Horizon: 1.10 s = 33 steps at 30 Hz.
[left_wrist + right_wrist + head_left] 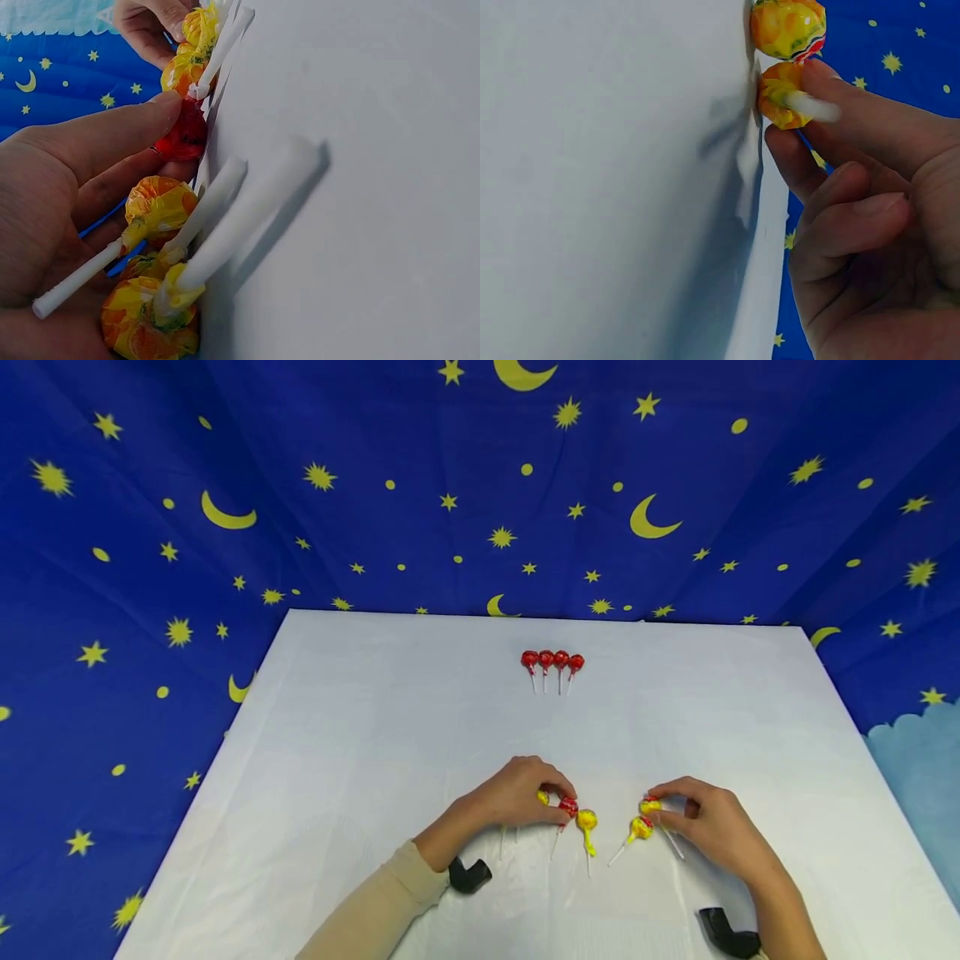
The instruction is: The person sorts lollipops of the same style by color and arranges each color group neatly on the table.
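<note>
My left hand [525, 793] pinches a red lollipop [567, 807] between thumb and fingers, its white stick pointing toward me. Yellow lollipops [150, 319] lie under and beside that palm, mostly hidden in the head view. Just right of the red one lies a yellow lollipop [587, 821] with a twisted wrapper. My right hand [712, 822] pinches another yellow lollipop [781, 96] by its head between thumb and index finger, the other fingers curled. A further yellow lollipop [641, 828] lies right against it, its stick slanting down to the left.
Several red lollipops [546, 660] stand in a tidy side-by-side row toward the back of the white table [360, 718], sticks toward me. A blue cloth [405, 427] with yellow stars and moons hangs behind. Black curved pieces [470, 877] sit by both wrists.
</note>
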### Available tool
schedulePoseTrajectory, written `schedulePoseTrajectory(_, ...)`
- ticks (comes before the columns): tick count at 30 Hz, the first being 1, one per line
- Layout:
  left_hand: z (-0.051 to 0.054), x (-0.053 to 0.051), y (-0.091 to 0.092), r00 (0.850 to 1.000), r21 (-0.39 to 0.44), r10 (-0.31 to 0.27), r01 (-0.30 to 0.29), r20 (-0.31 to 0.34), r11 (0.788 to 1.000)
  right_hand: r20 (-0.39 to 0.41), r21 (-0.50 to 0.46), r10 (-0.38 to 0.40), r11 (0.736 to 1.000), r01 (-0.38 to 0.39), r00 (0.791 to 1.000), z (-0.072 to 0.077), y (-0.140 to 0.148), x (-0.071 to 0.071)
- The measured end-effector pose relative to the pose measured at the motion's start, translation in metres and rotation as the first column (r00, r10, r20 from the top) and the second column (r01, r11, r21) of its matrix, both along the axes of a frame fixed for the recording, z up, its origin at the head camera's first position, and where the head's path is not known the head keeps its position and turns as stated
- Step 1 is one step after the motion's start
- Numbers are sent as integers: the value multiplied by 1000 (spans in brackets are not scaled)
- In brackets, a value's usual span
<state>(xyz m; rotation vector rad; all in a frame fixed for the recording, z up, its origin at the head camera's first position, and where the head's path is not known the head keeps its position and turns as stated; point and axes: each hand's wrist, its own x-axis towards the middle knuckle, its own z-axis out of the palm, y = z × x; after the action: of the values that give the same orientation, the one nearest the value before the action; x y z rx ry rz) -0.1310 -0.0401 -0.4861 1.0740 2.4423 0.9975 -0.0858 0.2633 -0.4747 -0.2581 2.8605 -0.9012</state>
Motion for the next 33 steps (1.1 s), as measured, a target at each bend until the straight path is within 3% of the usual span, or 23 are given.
schedulePoseTrajectory(9, 0, -1, 0, 1000, -2, 4, -4, -25, 1000, 0, 15, -52, 999, 52, 999, 0, -5, 0)
schedulePoseTrajectory(16, 1, 0, 2, 1000, 15, 4, -4, 13, 1000, 25, 34, -100, 994, 99, 995, 0, -6, 2)
schedulePoseTrajectory(27, 3, 0, 3, 998, 47, 42, -44, 42, 998, 16, 38, -105, 994, 104, 994, 0, -6, 3)
schedulePoseTrajectory(33, 4, -2, 3, 993, 58, 63, -69, 98, 996, 25, 21, -119, 993, 118, 993, 0, -6, 4)
